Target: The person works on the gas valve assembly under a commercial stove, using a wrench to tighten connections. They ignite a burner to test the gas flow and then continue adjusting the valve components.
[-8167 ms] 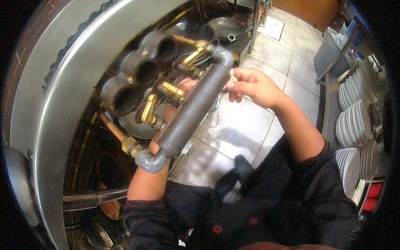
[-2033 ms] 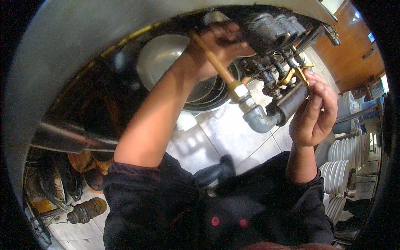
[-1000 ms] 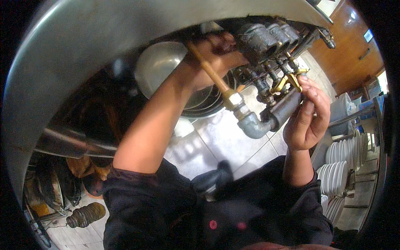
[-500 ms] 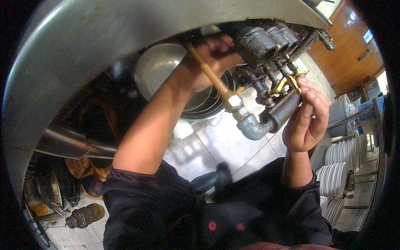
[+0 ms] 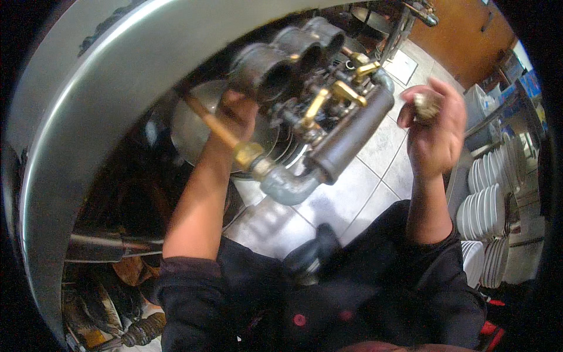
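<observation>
My left hand [image 5: 239,111] reaches behind a copper pipe [image 5: 212,126], close to the black round burner tubes [image 5: 264,70]; its fingers are mostly hidden. Below those tubes, a dark manifold pipe [image 5: 355,135] carries brass valve handles [image 5: 350,94] and ends in a grey elbow [image 5: 291,186] joined to the copper pipe by a brass fitting [image 5: 251,157]. To the right of the manifold, apart from it, my right hand [image 5: 435,132] is raised with fingers curled round a small pale ridged piece [image 5: 426,108]. Motion blurs the piece, so its kind is unclear.
A curved steel panel [image 5: 88,111] edges the left and top. Behind my left forearm sits a round metal pan [image 5: 190,132]. White plates [image 5: 478,212] stand stacked on a rack at right. Below are floor tiles [image 5: 358,176] and a dark shoe [image 5: 314,249].
My right hand has left the brass handles and moved away from the manifold, now with a small piece in it. My left hand has drawn lower behind the pipe. The view has shifted.
</observation>
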A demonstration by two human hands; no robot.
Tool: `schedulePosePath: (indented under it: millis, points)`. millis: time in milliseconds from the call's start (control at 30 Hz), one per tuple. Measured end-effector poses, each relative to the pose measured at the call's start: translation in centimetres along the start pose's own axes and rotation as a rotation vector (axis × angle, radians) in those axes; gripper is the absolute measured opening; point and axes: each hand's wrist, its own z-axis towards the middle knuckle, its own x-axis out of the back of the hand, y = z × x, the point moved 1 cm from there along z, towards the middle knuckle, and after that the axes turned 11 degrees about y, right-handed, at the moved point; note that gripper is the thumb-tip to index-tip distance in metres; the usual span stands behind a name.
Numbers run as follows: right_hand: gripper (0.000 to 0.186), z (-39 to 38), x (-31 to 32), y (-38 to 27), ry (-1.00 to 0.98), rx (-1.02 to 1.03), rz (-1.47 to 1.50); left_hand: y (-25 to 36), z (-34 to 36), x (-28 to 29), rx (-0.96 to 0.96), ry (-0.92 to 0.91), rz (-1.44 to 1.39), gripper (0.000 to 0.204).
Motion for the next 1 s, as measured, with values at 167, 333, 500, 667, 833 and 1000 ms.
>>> schedulePosePath:
  millis: [167, 333, 500, 667, 833, 1000]
  points:
    - [0.018, -0.9, 1.0, 4.6, -0.191, -0.613, -0.268, 1.7, -2.7, -2.7, 0.139, -0.246, 0.012, 0.016]
    - [0.019, -1.7, 0.6, 5.1, -0.444, -0.815, -0.345, 3.0, -3.3, -4.6, 0.164, -0.334, 0.026, 0.019]
    - [0.033, -3.4, 0.4, 6.0, -0.292, -1.136, 0.084, 4.9, -3.6, -6.2, 0.15, -0.377, 0.021, 0.021]
    - [0.031, -4.3, -0.2, 6.1, -0.434, -1.14, 0.18, 6.9, -3.6, -7.0, 0.095, -0.42, -0.061, 0.023]
    - [0.029, -4.6, -0.9, 5.9, -0.462, -1.056, 0.03, 5.6, -4.0, -7.0, 0.006, -0.403, -0.029, 0.019]
    - [0.028, -4.6, -1.1, 5.4, -0.43, -1.001, -0.044, 6.2, -3.7, -7.1, 0.122, -0.488, -0.024, 0.017]
